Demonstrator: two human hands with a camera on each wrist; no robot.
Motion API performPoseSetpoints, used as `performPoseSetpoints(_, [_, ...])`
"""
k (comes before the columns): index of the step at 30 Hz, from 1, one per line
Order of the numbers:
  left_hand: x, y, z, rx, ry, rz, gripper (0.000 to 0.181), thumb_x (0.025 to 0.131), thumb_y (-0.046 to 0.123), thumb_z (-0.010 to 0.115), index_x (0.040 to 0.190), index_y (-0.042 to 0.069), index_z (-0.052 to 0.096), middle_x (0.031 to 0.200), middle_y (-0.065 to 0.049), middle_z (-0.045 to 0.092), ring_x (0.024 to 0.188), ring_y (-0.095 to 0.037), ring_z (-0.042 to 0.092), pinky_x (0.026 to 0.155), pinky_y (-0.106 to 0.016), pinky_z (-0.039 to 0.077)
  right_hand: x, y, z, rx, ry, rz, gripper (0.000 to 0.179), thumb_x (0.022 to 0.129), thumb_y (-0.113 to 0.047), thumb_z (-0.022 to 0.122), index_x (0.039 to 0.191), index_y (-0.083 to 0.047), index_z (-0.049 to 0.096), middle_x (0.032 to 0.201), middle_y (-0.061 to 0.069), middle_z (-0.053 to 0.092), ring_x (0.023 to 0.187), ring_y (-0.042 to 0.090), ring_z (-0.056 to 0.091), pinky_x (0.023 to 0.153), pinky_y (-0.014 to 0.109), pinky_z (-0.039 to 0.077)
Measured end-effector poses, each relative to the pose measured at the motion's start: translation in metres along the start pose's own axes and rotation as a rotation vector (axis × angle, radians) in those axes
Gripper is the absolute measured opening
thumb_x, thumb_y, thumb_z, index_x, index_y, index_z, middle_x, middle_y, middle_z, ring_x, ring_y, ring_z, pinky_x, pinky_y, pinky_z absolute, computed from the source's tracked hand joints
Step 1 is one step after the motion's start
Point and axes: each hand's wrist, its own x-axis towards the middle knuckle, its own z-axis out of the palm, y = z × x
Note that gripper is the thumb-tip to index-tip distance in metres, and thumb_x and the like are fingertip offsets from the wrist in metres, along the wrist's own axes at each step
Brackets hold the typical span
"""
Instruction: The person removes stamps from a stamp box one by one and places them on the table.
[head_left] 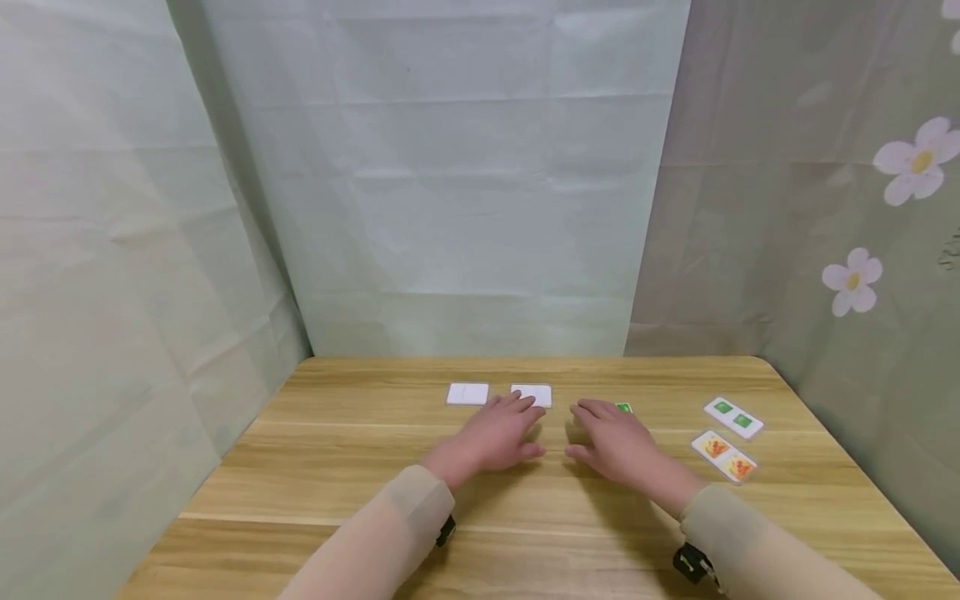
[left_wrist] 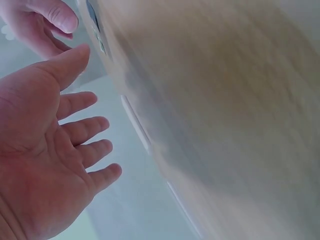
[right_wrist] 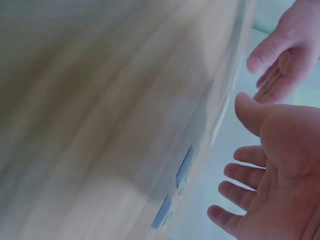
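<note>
My left hand [head_left: 498,435] hovers palm down over the wooden table, fingers extended and holding nothing. Just beyond its fingertips lies a white card [head_left: 534,391], partly covered by them, with a second white card [head_left: 467,394] to its left. Facing it, my right hand [head_left: 618,442] is also above the table, its fingers loosely extended and nothing in them. A green-printed card [head_left: 625,407] peeks out from behind the right hand, mostly hidden. The left wrist view shows my left palm [left_wrist: 45,145] bare; the right wrist view shows my right palm [right_wrist: 285,170] bare too.
On the table's right side lie a card with two green squares [head_left: 733,427] and a card with two orange-red food pictures [head_left: 724,456]. Pale cloth [head_left: 465,208] hangs behind the wooden table [head_left: 330,467], and flowered cloth [head_left: 765,233] hangs at the right.
</note>
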Motion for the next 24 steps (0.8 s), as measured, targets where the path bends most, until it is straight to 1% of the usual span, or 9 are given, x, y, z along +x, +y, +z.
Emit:
performPoseSetpoints(4, [0.000,0.011,0.000,0.007,0.008,0.019,0.067,0.109,0.050,0.068,0.165,0.015,0.052,0.172,-0.008,0.046,0.162,-0.033,0.035,0.130,-0.055,0.030,-0.015,0.007,-0.008,-0.022,0.014,-0.001,0.066,0.099,-0.036,0.085,0.146,0.004,0.065,0.149,0.026,0.063,0.138,0.047,0.059,0.110,0.066,0.050])
performPoseSetpoints(8, [0.000,0.024,-0.001,-0.014,0.019,0.041,0.067,0.109,0.050,0.069,0.164,0.016,0.053,0.172,-0.008,0.046,0.162,-0.032,0.035,0.130,-0.054,0.030,-0.030,0.017,-0.015,-0.058,0.021,-0.011,0.068,0.098,-0.039,0.086,0.147,0.004,0.065,0.148,0.026,0.063,0.137,0.048,0.060,0.108,0.065,0.051])
performPoseSetpoints(11, [0.000,0.033,-0.002,-0.028,0.027,0.065,0.067,0.108,0.050,0.070,0.164,0.016,0.053,0.172,-0.009,0.046,0.162,-0.032,0.035,0.130,-0.054,0.030,-0.041,0.023,-0.020,-0.077,0.028,-0.001,0.070,0.098,-0.039,0.086,0.148,0.003,0.064,0.149,0.025,0.063,0.136,0.048,0.061,0.107,0.066,0.052])
performPoseSetpoints(18, [0.006,0.052,0.000,-0.041,0.027,0.113,0.068,0.109,0.050,0.068,0.165,0.016,0.051,0.173,-0.009,0.044,0.163,-0.034,0.033,0.131,-0.055,0.027,-0.067,0.041,-0.026,-0.104,0.067,0.020,0.071,0.096,-0.040,0.088,0.147,0.004,0.065,0.146,0.025,0.064,0.131,0.049,0.064,0.102,0.067,0.054])
performPoseSetpoints(21, [0.009,0.061,0.000,-0.040,0.034,0.136,0.069,0.109,0.052,0.067,0.166,0.016,0.051,0.173,-0.007,0.044,0.163,-0.033,0.033,0.131,-0.055,0.027,-0.077,0.050,-0.028,-0.125,0.078,0.025,0.072,0.094,-0.039,0.090,0.146,0.004,0.066,0.144,0.027,0.065,0.130,0.049,0.064,0.101,0.067,0.055])
performPoseSetpoints(24, [0.011,0.068,0.000,-0.030,0.042,0.160,0.068,0.110,0.053,0.066,0.166,0.018,0.051,0.173,-0.005,0.044,0.163,-0.031,0.033,0.131,-0.054,0.028,-0.086,0.058,-0.029,-0.133,0.079,0.038,0.072,0.093,-0.039,0.091,0.145,0.005,0.066,0.144,0.028,0.065,0.130,0.050,0.064,0.103,0.066,0.054])
